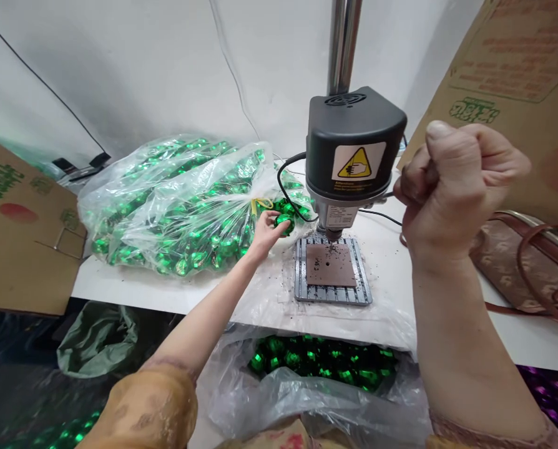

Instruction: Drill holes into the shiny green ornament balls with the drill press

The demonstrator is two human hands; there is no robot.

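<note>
Pinched in the fingers of my left hand [266, 236] is a shiny green faceted ball [283, 223], beside the opening of a clear plastic bag [185, 212] full of such balls. My right hand [452, 181] is closed in a fist at the side of a small black drill press [354, 143], around its feed lever [388, 195]; most of the lever is hidden by the fingers. Under the chuck [334, 234] lies a brown square plate [330, 274] with a small hole, on the slotted metal base [366, 293]. Dark shavings are scattered there.
An open plastic bag [269, 399] of green balls sits below the table's front edge. Cardboard boxes [26, 231] stand left and right, and a brown handbag [508, 262] lies at the right. A black cable [281, 178] loops beside the drill. Purple balls [550, 396] show at lower right.
</note>
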